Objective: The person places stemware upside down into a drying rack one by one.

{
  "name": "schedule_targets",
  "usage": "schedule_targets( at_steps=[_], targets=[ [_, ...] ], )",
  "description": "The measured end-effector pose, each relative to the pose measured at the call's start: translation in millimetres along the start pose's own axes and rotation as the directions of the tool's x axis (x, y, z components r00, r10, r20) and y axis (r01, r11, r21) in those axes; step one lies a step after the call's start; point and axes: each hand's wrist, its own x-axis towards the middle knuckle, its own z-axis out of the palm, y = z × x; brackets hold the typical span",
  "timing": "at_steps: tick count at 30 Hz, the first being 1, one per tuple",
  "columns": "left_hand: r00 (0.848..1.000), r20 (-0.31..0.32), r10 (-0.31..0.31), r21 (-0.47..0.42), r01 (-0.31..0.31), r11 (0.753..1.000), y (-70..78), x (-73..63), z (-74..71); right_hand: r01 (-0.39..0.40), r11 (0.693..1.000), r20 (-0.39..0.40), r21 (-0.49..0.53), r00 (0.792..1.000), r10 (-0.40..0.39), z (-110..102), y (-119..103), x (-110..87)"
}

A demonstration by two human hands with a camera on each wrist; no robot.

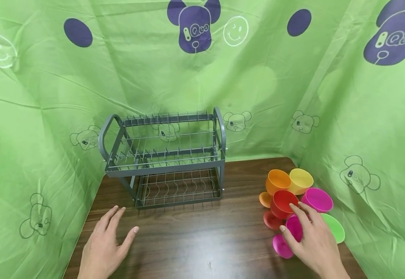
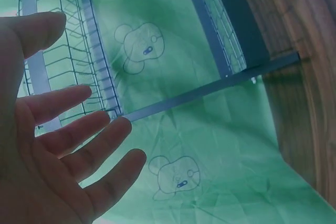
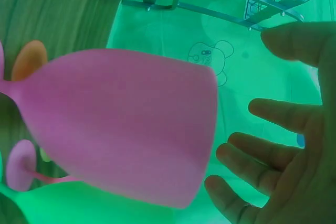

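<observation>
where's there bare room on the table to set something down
The widest bare patch of table lies in front of the rack, between the left hand and the goblets. A further bare stretch sits between the rack's right side and the orange goblet. The right end is crowded: six goblets stand close together by the right hand.

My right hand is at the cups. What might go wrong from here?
1. The near magenta cup and red cup sit close together, so the right hand closing on one might knock the other over.
2. The green cup looks near the right edge of the table; a nudge outward could send it off.
</observation>
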Motion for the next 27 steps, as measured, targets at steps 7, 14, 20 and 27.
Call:
schedule_targets(
  at_steps=[7,14,20,27],
  targets=[
    [0.999,-0.050,-0.015,-0.048,0.012,0.999,3.8,-2.9,6.8,-0.124,0.991,-0.048,0.056,0.991,0.126,1,-1,-14.6],
    [0.995,-0.057,-0.085,-0.149,0.076,0.986,4.8,-2.3,13.2,-0.273,0.954,-0.154,0.126,0.944,0.291,5,-4,-29.5],
    [0.990,-0.058,-0.125,-0.182,0.113,0.977,6.1,-2.9,15.5,-0.320,0.926,-0.283,0.201,0.886,0.368,13,-4,-42.3],
    [0.987,-0.064,-0.151,-0.214,0.134,0.968,6.9,-2.8,19.1,-0.298,0.920,-0.401,0.253,0.833,0.380,22,-1,-57.9]
  ],
)
